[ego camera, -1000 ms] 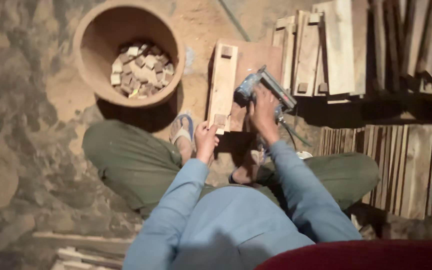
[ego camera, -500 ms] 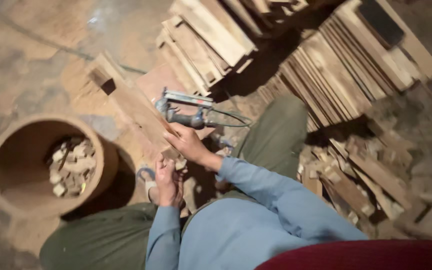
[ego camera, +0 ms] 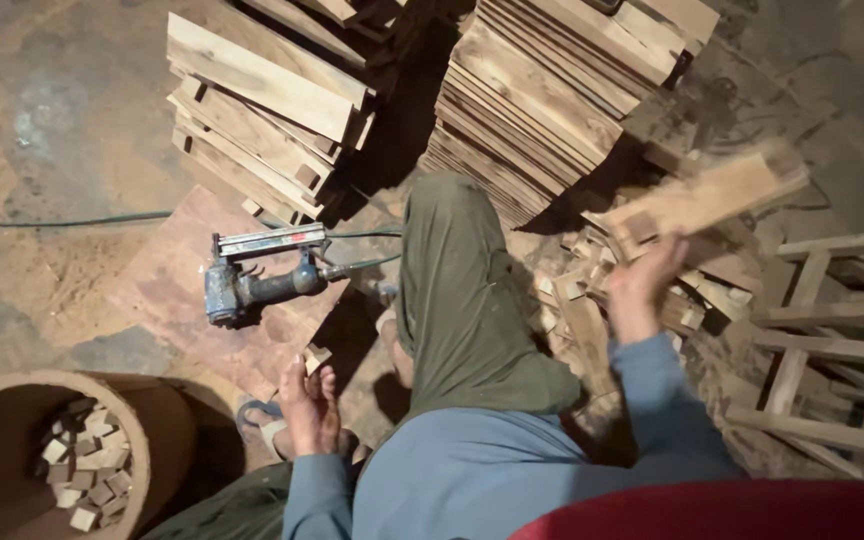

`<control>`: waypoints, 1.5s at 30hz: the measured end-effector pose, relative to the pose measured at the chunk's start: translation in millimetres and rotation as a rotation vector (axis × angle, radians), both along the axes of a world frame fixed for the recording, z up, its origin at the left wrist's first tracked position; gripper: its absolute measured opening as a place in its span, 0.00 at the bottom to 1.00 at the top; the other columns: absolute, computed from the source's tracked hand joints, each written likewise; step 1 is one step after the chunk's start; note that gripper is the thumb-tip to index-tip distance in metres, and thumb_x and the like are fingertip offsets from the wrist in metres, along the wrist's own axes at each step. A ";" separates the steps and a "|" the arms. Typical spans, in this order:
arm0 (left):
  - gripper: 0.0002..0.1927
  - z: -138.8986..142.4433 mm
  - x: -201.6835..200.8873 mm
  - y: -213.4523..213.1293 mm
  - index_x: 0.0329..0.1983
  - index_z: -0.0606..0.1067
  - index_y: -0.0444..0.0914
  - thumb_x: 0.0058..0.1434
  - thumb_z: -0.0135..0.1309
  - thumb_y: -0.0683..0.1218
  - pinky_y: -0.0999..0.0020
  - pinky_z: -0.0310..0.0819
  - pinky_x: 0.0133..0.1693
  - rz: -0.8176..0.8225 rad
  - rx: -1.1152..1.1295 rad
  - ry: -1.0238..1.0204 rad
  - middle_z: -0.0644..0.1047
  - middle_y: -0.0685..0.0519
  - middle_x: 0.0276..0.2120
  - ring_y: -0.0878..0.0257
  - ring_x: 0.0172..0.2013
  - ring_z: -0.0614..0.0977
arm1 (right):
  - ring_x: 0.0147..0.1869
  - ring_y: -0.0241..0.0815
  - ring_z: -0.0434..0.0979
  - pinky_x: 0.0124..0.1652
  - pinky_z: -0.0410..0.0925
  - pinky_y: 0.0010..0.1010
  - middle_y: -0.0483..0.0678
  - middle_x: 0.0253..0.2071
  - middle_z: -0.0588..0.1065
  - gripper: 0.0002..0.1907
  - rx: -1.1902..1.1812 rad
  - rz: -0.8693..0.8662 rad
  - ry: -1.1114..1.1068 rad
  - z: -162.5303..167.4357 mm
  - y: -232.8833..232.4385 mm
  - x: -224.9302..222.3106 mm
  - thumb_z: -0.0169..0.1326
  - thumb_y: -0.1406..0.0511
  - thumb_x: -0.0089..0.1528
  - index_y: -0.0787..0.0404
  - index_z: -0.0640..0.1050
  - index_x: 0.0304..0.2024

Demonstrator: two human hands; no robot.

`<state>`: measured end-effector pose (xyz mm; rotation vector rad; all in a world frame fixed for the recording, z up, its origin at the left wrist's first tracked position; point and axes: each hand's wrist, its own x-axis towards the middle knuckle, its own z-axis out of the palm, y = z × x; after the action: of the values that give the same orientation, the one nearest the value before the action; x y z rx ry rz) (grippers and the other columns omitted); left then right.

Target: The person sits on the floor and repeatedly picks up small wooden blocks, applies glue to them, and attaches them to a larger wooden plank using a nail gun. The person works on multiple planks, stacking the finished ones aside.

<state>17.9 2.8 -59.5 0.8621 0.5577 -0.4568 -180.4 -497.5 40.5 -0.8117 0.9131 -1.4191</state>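
My right hand [ego camera: 642,285] is raised to the right and grips a wooden plank piece [ego camera: 702,195] with small blocks on it, blurred in motion above a heap of similar pieces [ego camera: 642,300]. My left hand [ego camera: 310,405] hovers low near my foot with its fingers around a small wooden block [ego camera: 316,357]. A nail gun [ego camera: 257,275] lies untouched on a flat reddish board [ego camera: 192,310] on the floor, its hose trailing toward my knee.
A round clay-coloured tub [ego camera: 12,450] at the lower left holds several small wood blocks. Stacks of planks [ego camera: 262,110] and slats [ego camera: 542,100] stand ahead. Wooden frames [ego camera: 832,330] lean at the right. A cable [ego camera: 52,222] crosses the dusty floor.
My right hand let go of the nail gun, which now lies on the board, and swung right with a plank piece. The view turned right.
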 end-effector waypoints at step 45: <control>0.13 -9.5 -8.2 -4.9 0.45 0.72 0.37 0.64 0.59 0.48 0.71 0.76 0.28 -0.053 0.188 -0.038 0.77 0.52 0.29 0.62 0.25 0.79 | 0.71 0.71 0.58 0.61 0.57 0.64 0.67 0.70 0.59 0.65 -0.711 0.624 1.773 7.9 -71.9 134.1 0.76 0.52 0.45 0.64 0.53 0.75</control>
<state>9.7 -2.1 -69.0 1.0653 0.5495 -0.4392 -46.3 -569.4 48.4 -2.7548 1.1305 -0.0875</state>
